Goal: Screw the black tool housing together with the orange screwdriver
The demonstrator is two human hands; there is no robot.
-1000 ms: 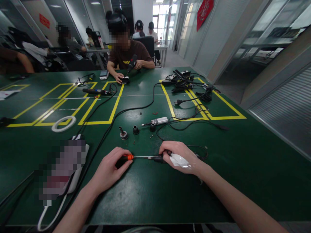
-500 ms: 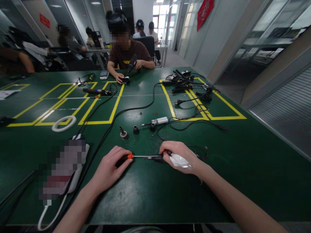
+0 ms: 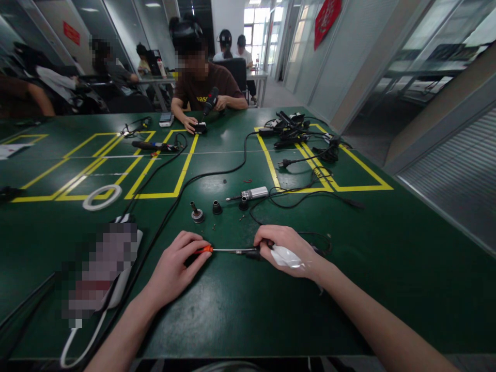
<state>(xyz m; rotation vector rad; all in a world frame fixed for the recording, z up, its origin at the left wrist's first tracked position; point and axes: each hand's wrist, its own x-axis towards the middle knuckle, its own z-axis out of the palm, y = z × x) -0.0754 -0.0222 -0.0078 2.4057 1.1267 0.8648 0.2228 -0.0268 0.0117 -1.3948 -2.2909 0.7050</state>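
Observation:
My left hand (image 3: 178, 263) is closed round the handle of a screwdriver (image 3: 208, 249), orange at its front end, with a thin metal shaft pointing right. My right hand (image 3: 287, 248), with a white patch of film or tape on its back, is closed on a black cylindrical tool (image 3: 253, 253) with a narrow metal end facing left. The shaft runs alongside that metal end to the right fingers, where its tip is hidden. Beyond the hands stand a metal nozzle (image 3: 197, 214) and two black conical collars, one (image 3: 217, 207) in the middle. Small screws (image 3: 242, 217) lie nearby.
A silver electric screwdriver (image 3: 253, 193) lies behind the collars. Black cables (image 3: 186, 183) cross the green table (image 3: 232, 320). Left are a roll of white tape (image 3: 102, 197) and a blurred-out device (image 3: 104, 268). A tangle of black tools (image 3: 289, 129) lies far right. Opposite, a person (image 3: 209, 82) holds a drill.
My left fingers have shifted slightly on the screwdriver and its orange handle looks a little turned. The right hand and the black tool stay in place.

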